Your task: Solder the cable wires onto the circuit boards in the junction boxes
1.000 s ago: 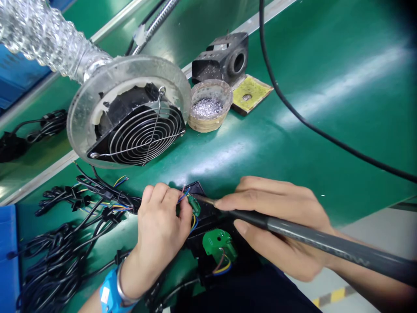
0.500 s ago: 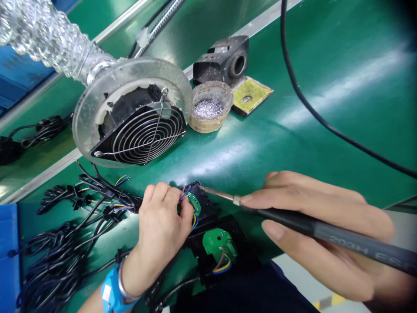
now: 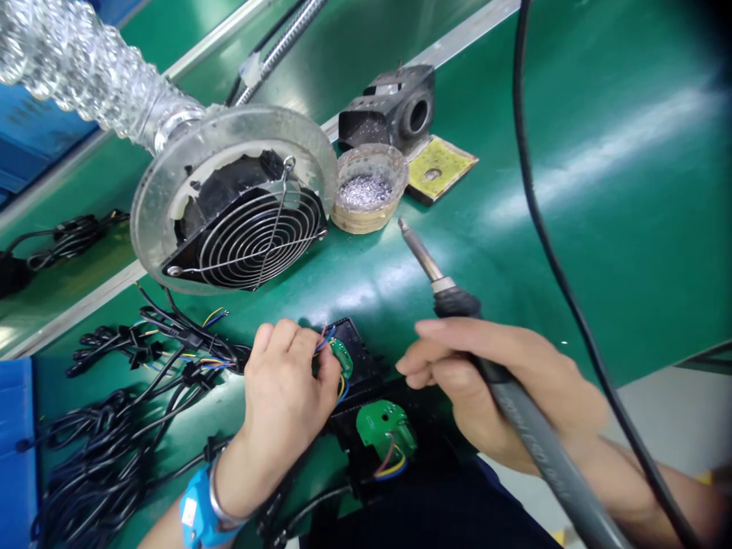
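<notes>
My right hand (image 3: 508,389) is closed around a soldering iron (image 3: 531,435), whose metal tip points up and left, apart from the boards. Fingers curled, my left hand (image 3: 291,374) pinches thin coloured wires (image 3: 325,335) over a small green circuit board (image 3: 341,357) in a black housing (image 3: 360,347). Part of that board is hidden by the hand. Closer to my body lies a second black housing with a green circuit board (image 3: 380,427), where brown, yellow and blue wires (image 3: 392,465) are attached. A blue wrist strap (image 3: 200,507) is on my left wrist.
A fume extractor fan (image 3: 263,236) with a foil duct (image 3: 97,84) stands at upper left. Behind are a bowl of solder bits (image 3: 369,191), a yellow sponge (image 3: 440,169) and an iron holder (image 3: 389,107). Black cables (image 3: 108,442) pile at left beside a blue bin (image 3: 17,450).
My right hand has lifted the soldering iron away from the first board and swung its tip up and right, toward the bowl. My left hand has stayed in place.
</notes>
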`<state>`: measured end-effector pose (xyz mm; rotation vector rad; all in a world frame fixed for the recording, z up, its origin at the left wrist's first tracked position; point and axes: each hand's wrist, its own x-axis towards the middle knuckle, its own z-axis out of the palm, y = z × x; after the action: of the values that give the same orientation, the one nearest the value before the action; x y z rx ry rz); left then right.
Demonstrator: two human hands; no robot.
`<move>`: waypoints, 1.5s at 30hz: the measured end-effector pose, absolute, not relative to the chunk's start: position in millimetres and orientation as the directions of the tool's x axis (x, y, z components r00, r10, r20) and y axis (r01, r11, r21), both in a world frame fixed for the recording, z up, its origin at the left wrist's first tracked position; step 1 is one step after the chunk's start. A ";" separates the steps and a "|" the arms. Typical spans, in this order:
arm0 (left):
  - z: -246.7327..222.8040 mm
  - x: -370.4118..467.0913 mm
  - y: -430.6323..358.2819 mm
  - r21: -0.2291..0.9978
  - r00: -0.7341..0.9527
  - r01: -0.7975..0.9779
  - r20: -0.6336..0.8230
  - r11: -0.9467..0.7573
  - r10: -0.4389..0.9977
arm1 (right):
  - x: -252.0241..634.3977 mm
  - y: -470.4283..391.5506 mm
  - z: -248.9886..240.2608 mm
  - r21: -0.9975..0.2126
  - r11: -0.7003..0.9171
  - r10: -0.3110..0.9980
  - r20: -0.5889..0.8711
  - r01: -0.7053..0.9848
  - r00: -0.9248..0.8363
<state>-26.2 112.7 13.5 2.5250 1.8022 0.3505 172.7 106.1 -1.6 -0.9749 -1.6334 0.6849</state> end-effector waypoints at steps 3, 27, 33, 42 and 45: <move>14.3 -25.9 112.5 0.141 0.309 0.932 0.167 -0.333 0.936 | 166.5 106.7 -3.4 -0.795 0.482 0.875 0.461 0.367 -0.149; 16.0 -28.7 111.2 0.262 0.315 0.898 0.175 -0.352 0.933 | 162.3 107.4 -17.2 -0.784 0.510 0.850 0.396 0.354 -0.347; 20.9 -31.0 113.2 0.431 0.432 0.786 0.129 -0.443 0.892 | 162.4 108.6 -19.0 -0.790 0.506 0.850 0.389 0.346 -0.355; 20.1 -29.7 114.3 0.418 0.429 0.798 0.114 -0.435 0.896 | 159.8 109.3 -16.4 -0.784 0.518 0.845 0.410 0.341 -0.342; 20.4 -31.7 113.1 0.482 0.423 0.751 0.174 -0.451 0.889 | 158.3 112.3 -10.1 -0.774 0.532 0.841 0.438 0.343 -0.317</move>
<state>-31.7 113.1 20.4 2.3513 1.4116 0.5856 158.3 112.3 -10.1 -0.9705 -1.8905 0.7126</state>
